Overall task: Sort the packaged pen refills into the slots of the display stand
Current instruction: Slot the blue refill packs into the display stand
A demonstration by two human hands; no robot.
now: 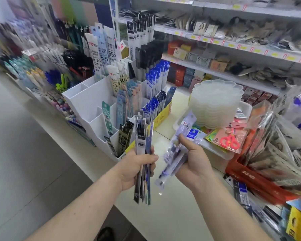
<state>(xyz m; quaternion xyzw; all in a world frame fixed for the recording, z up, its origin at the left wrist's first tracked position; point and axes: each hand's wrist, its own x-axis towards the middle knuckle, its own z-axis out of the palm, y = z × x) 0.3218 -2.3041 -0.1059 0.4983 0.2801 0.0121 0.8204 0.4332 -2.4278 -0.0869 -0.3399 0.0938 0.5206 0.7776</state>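
My left hand (137, 164) grips a bundle of long dark and blue packaged refills (143, 159), fingers curled round the middle, long axis near upright, tops tipped a bit forward. My right hand (192, 159) pinches a pale lilac clear-plastic refill pack (176, 150), thumb over it, long axis slanting from low near my left hand up and away to the right.

Key relation: the white tiered plastic display stand (87, 105) sits ahead and to the left of both hands, just beyond the left one. So my left hand is nearer; the bundle top overlaps the stand's front corner in view, touching or not I cannot tell. Slots open upward, and packs already in them stand upright, so the lilac pack probably needs turning upright and carrying leftward across the bundle. Several near-left slots look empty; blue-and-white packs (157, 75) fill the far-right rows. Matching slot for the lilac pack: not readable, picture blurred.

Stand rests on a cream desk (172, 206), which runs under both hands. Right of my right hand: a stack of frosted scalloped plastic trays (215, 100), a red crate (250, 174) of fanned packets, red scissors in a pack (230, 140). Beyond: shop shelves (233, 39) of stationery. Grey floor (16, 136) to the left.
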